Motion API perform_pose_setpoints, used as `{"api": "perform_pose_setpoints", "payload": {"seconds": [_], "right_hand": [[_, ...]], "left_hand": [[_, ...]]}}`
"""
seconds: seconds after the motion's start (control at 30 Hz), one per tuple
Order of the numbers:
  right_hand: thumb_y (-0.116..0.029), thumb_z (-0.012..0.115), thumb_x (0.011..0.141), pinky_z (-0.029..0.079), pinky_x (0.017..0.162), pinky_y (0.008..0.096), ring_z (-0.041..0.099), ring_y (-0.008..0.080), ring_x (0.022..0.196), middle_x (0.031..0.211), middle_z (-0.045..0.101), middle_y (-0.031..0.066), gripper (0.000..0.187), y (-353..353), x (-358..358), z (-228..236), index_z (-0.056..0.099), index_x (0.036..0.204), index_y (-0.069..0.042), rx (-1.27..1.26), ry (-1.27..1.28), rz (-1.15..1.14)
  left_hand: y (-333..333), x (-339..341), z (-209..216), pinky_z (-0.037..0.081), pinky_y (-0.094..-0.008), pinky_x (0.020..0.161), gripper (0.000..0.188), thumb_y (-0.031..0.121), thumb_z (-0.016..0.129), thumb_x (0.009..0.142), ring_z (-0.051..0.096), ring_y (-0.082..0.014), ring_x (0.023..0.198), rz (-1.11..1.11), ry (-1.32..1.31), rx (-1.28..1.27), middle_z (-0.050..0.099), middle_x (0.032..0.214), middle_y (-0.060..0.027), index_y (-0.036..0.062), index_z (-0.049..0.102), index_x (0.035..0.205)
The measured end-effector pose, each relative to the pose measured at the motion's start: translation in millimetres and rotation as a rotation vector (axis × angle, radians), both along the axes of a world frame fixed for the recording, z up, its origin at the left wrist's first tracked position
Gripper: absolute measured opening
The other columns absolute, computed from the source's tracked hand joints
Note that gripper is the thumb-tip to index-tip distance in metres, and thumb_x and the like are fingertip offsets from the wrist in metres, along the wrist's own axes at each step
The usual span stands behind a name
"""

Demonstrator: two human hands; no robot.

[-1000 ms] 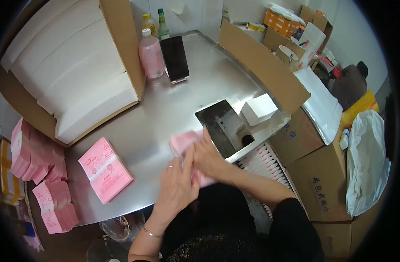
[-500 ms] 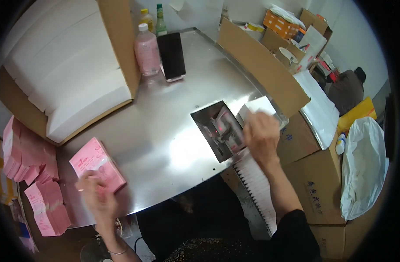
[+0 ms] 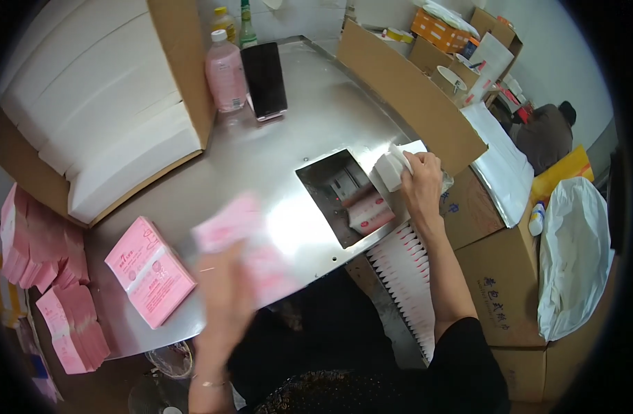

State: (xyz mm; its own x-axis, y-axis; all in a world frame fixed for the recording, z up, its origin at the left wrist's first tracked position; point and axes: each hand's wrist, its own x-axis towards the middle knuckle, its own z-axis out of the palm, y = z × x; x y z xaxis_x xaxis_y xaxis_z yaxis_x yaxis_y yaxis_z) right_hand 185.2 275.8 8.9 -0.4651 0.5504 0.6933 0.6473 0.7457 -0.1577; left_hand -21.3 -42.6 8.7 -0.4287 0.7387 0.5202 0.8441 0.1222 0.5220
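Head view: right hand (image 3: 423, 181) on white stack (image 3: 391, 169)

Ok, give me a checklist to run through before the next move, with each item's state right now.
1. Left hand has a pink wrapper in its grip: ok, though blurred by motion.
2. Right hand is on the white tissue stack: ok.
3. Machine slot free of a packet: not ok, a pink-and-white one lies in it.
4. Pink wrapper pile within reach on the steel table: ok.
5. Wrapper opened: cannot tell.
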Motion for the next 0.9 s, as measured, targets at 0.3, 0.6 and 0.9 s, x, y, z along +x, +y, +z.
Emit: {"api": "perform_pose_setpoints", "payload": {"seconds": [0.3, 0.6, 0.9], "right_hand": [[-0.017, 0.059, 0.084, 0.029, 0.109, 0.0696, 0.066, 0.0314, 0.100, 0.101, 0.064, 0.0151, 0.031, -171.7, -56.9, -26.2, 0.063, 0.111, -0.002, 0.147, -0.168, 0.979], [-0.004, 0.061, 0.073, 0.046, 0.087, 0.0488, 0.057, 0.0360, 0.077, 0.079, 0.053, 0.0143, 0.013, -121.0, -66.0, -4.3, 0.059, 0.085, -0.003, 0.043, -0.020, 0.632], [-0.016, 0.065, 0.090, 0.042, 0.084, 0.0487, 0.056, 0.0311, 0.087, 0.091, 0.059, 0.0126, 0.014, -4.3, -6.1, -6.6, 0.068, 0.096, -0.003, 0.067, -0.128, -0.044]], "left_hand": [[22.2, 3.0, -27.5, 0.037, -0.0594, 0.108, 0.070, 0.021, 0.082, 0.062, 0.039, -0.0502, 0.132, -0.109, 0.075, -0.160, 0.038, 0.148, -0.0283, -0.0027, 0.057, 0.123], [35.0, 7.0, -18.6, 0.030, -0.0584, 0.104, 0.056, 0.022, 0.069, 0.077, 0.039, -0.0452, 0.132, 0.034, 0.201, -0.277, 0.042, 0.148, -0.0197, 0.0070, 0.057, 0.129], [48.8, 26.8, -3.7, 0.039, -0.0470, 0.081, 0.056, 0.044, 0.074, 0.078, 0.053, -0.0345, 0.102, 0.065, 0.435, -0.289, 0.055, 0.118, -0.0192, 0.0122, 0.065, 0.124]]}}
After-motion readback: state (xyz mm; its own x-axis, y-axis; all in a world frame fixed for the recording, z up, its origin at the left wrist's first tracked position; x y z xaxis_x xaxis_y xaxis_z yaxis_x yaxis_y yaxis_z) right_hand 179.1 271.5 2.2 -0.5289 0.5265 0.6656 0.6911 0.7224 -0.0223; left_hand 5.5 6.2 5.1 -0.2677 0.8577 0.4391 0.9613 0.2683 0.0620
